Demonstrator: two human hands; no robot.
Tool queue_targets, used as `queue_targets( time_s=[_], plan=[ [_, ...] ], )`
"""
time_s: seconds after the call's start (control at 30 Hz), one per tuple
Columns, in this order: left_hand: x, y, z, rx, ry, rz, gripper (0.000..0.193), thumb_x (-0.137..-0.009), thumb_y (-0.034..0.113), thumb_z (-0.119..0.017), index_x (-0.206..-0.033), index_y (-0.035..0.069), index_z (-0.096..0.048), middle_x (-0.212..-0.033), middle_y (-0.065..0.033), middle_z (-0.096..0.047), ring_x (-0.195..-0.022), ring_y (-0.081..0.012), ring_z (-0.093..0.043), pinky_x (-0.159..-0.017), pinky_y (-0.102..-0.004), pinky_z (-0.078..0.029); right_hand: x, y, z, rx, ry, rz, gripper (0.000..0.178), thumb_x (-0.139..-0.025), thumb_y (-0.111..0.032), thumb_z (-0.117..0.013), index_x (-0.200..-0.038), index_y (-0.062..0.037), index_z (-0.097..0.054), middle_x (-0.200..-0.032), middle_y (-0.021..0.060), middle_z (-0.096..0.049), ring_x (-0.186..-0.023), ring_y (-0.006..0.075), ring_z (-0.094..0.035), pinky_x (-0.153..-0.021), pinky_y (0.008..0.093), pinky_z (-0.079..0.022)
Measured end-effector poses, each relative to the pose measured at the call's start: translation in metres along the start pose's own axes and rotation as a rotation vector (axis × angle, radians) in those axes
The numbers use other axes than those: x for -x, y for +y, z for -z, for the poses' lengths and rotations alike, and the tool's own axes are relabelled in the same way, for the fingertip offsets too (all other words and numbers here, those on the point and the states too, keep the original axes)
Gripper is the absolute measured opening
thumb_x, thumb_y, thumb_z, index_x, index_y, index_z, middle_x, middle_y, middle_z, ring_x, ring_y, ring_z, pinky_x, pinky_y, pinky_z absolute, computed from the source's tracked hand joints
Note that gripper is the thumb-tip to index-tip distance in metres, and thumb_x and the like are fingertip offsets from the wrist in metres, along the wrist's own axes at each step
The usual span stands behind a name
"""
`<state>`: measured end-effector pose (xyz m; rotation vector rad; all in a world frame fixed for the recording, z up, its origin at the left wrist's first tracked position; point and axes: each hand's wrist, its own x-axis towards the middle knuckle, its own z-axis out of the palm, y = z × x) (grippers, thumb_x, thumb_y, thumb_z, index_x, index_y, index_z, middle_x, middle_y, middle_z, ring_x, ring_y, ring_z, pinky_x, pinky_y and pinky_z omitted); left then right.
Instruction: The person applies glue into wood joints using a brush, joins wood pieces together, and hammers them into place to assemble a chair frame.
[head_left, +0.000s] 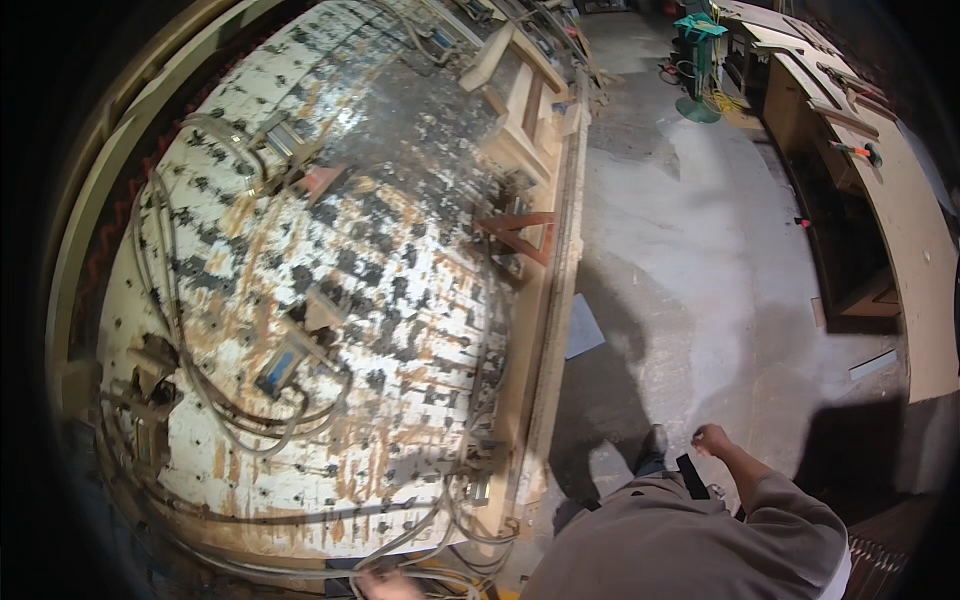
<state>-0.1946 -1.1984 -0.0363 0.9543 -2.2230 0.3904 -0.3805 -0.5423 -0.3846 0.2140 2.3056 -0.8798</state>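
My right hand [712,440] hangs in front of my body on the right, over the concrete floor. Its fingers are curled in, and nothing shows in them. At the lower edge my left hand [390,584] is smeared by motion and partly cut off, so its fingers cannot be read. It is close to several grey hoses [420,560] at the near end of a large worn table [380,300]. The tabletop is white with black, grey and rust-brown patches.
On the table are a grey clamp block with a blue patch [280,372], an orange-brown angled bracket [520,232] and a wooden frame [515,100]. A grey sheet [584,328] lies on the floor. To the right runs a workbench [925,250]; a green stand [698,75] is farther off.
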Motion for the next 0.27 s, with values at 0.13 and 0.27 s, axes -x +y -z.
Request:
queue_targets(
  time_s=[0.13,0.27],
  plan=[
    [0.144,0.209,-0.064,0.357,-0.594,0.135,0.011,-0.075,0.014,-0.063,-0.073,0.007,-0.071,-0.07,-0.0157,-0.067,-0.064,-0.0322,-0.065,-0.059,-0.0417,-0.05,-0.034,-0.088,0.153,-0.038,0.404,0.105,0.026,-0.076,-0.025,-0.072,-0.087,-0.0024,-0.068,-0.079,0.0171,-0.067,-0.074,0.0347,-0.064,-0.066,0.0399,-0.051],
    [0.21,0.245,-0.156,0.508,-1.344,-0.047,0.017,-0.075,0.02,-0.068,-0.085,0.006,-0.073,-0.074,-0.0117,-0.07,-0.073,-0.0259,-0.069,-0.068,-0.0363,-0.053,0.051,-0.279,0.38,-0.47,0.831,0.74,0.042,-0.082,-0.019,-0.073,-0.117,-0.0013,-0.058,-0.11,0.0078,-0.062,-0.094,0.0158,-0.058,-0.084,0.0306,-0.048]
  ],
)
